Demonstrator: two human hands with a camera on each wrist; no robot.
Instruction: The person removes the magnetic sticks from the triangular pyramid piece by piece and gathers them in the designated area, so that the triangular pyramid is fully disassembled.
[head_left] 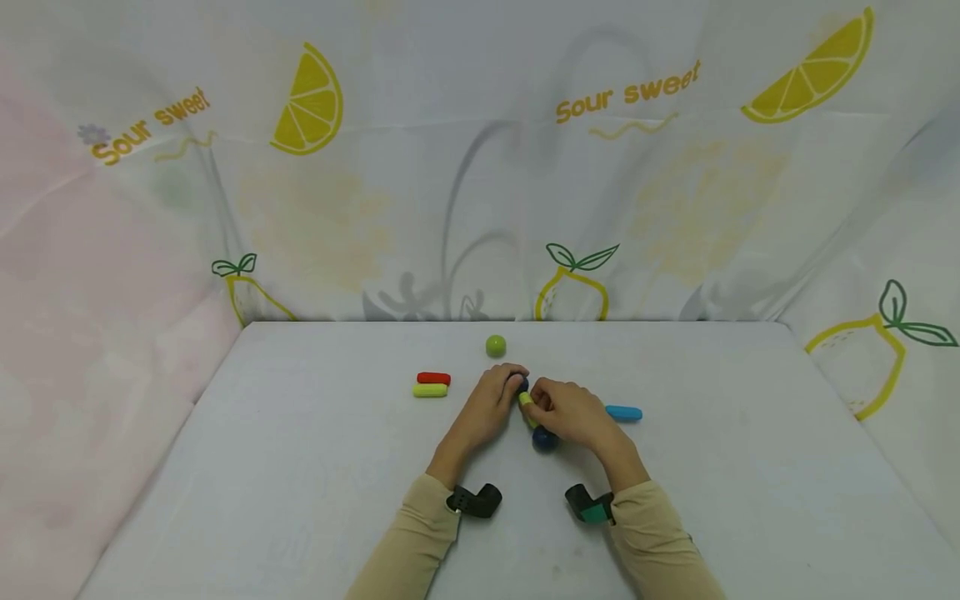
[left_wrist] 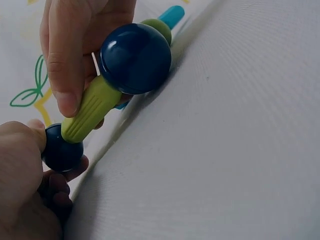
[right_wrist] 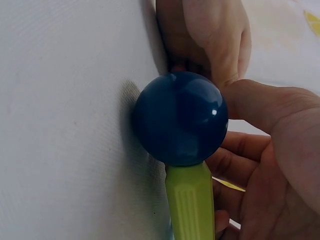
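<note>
My left hand [head_left: 491, 400] holds a dark blue ball [left_wrist: 62, 150] at the far end of a ribbed yellow-green stick [left_wrist: 92, 107]. With thumb and fingers, my right hand [head_left: 570, 408] pinches that stick. The stick's near end meets a larger-looking dark blue ball [head_left: 545, 439], low at the table. In the right wrist view, a yellow-green stick piece [right_wrist: 190, 200] joins this ball [right_wrist: 181, 119]; whether it is the same stick I cannot tell. Fingers partly hide the far ball in the head view.
A green ball [head_left: 496, 346] lies beyond the hands on the white table [head_left: 300, 483]. Left of them, a red stick [head_left: 433, 378] and a yellow-green stick [head_left: 430, 390] lie side by side. A light blue stick [head_left: 624, 413] shows beside my right hand. A printed curtain [head_left: 420, 208] hangs behind.
</note>
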